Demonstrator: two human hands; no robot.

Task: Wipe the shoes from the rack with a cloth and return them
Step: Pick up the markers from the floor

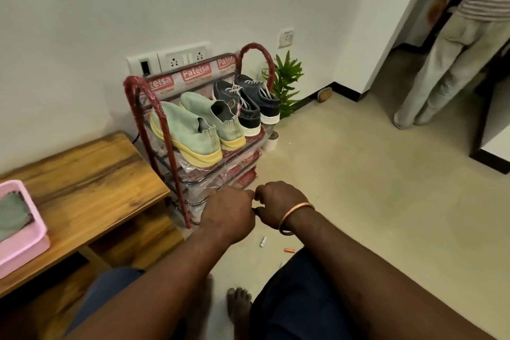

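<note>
Left hand [229,215] and right hand [276,203] sit mid-frame, fingers curled, holding nothing I see, at rack [180,190] front edge. Green shoes [193,130], navy shoes [248,102] on top shelf; open floor [358,174] frame-right. Wrap [196,74] reads "Patelsa".

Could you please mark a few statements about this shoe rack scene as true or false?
1. Green shoes and navy shoes sit on the rack. True.
2. The cloth lies in the pink basket. True.
3. The left hand holds a shoe. False: it holds nothing visible.
4. The plant stands on the bench. False: it stands on the floor beside the rack.
</note>
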